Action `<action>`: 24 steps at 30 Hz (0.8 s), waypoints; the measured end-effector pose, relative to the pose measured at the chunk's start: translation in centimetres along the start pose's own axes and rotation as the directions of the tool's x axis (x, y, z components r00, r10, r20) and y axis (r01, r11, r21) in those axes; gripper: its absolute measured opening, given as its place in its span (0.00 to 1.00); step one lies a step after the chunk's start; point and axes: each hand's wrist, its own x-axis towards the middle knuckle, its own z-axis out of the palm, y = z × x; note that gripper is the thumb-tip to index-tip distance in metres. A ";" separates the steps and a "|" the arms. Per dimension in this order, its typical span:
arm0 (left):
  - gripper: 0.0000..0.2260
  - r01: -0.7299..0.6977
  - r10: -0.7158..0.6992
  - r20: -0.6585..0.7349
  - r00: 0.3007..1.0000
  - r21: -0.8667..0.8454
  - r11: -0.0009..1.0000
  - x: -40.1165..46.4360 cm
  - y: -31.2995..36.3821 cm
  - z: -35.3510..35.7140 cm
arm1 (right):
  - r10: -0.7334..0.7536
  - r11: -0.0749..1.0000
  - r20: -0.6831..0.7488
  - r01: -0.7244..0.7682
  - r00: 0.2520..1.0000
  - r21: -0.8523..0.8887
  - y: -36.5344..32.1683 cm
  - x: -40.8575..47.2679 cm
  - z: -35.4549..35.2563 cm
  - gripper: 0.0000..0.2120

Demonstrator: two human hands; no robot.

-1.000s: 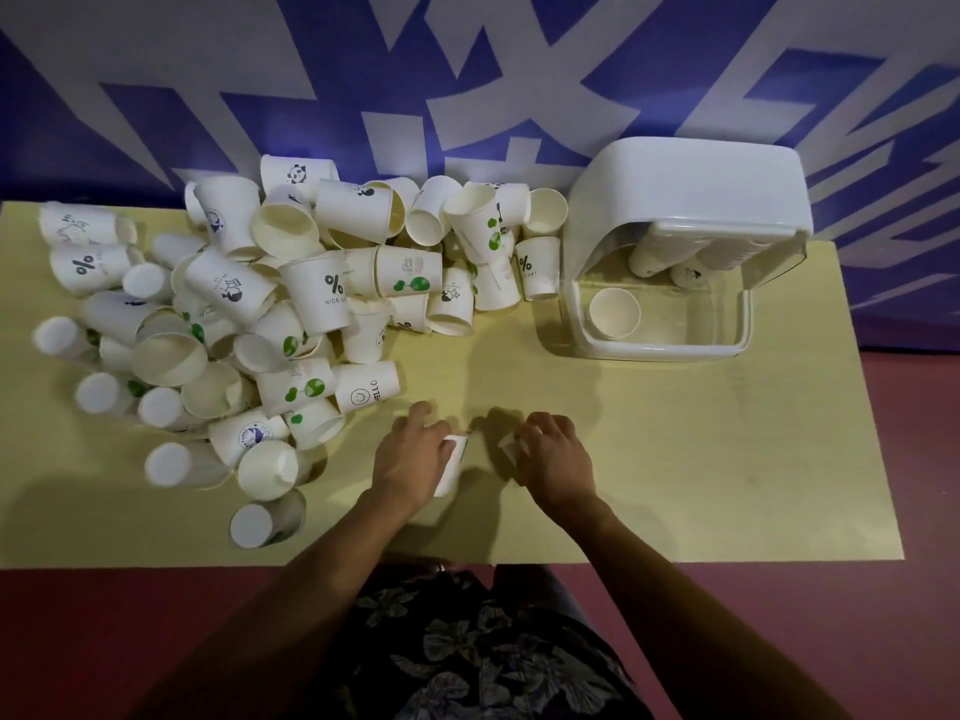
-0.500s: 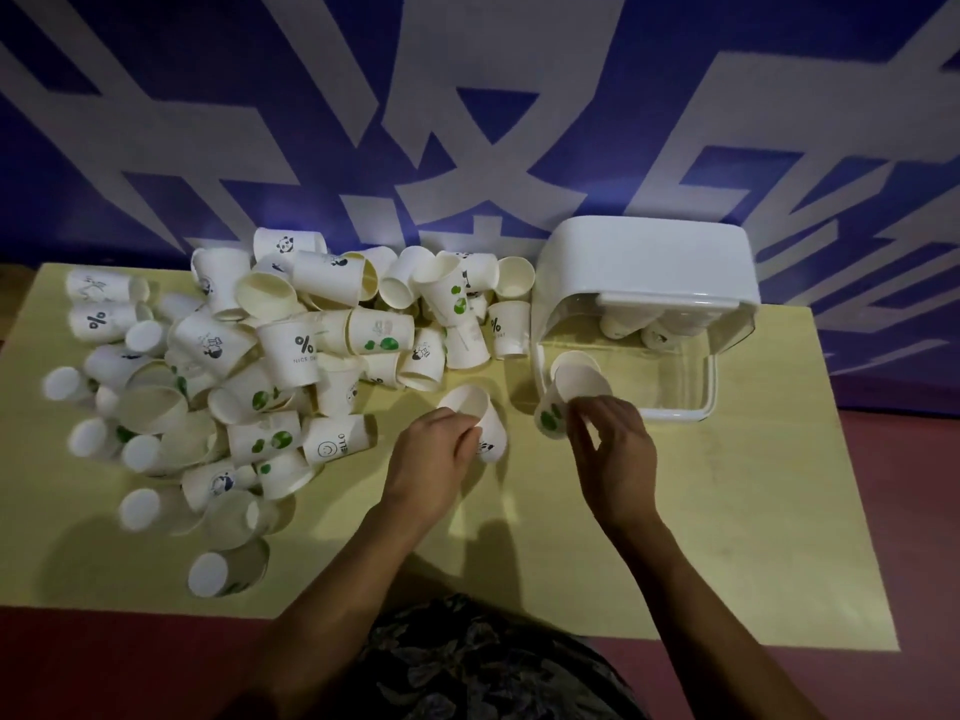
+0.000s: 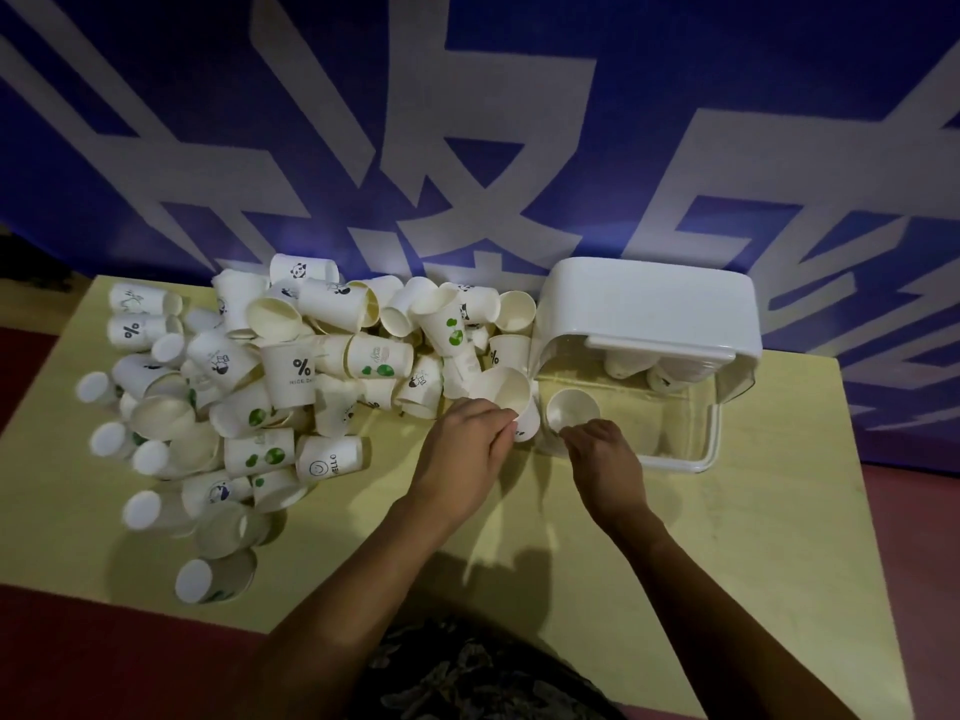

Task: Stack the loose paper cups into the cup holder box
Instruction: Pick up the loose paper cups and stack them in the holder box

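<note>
A heap of several loose white paper cups (image 3: 291, 371) covers the left half of the yellow table (image 3: 753, 537). The white cup holder box (image 3: 654, 304) stands at the back right, its clear front tray open, with a few cups (image 3: 628, 363) lying under the lid. My left hand (image 3: 462, 449) grips a paper cup (image 3: 511, 394), mouth up, just left of the box's front corner. My right hand (image 3: 605, 454) pinches the rim of another cup (image 3: 571, 410), which stands upright in the tray's left end.
A blue wall with large white shapes (image 3: 467, 148) rises right behind the table. Red floor (image 3: 914, 563) borders the table on the right and front. Bare tabletop lies in front of the box and to its right.
Both hands have moved away from me towards the box, each with its cup. The right hand's cup now stands inside the tray. The camera has tilted up.
</note>
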 end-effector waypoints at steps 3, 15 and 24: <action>0.08 -0.026 0.025 0.010 1.000 0.020 0.999 0.8 1.0 0.9 | -0.020 0.999 0.064 0.017 0.998 0.035 1.0 0.5 1.0 0.09; 0.10 -0.125 0.095 0.270 0.958 0.096 0.988 4.2 1.5 7.7 | 0.196 0.934 -0.071 -0.164 0.978 0.318 4.5 -2.5 -1.7 0.08; 0.13 -0.060 -0.053 0.435 0.899 0.242 0.968 5.4 0.9 11.2 | 0.166 0.936 -0.001 -0.157 0.986 0.316 4.1 -3.9 -2.0 0.08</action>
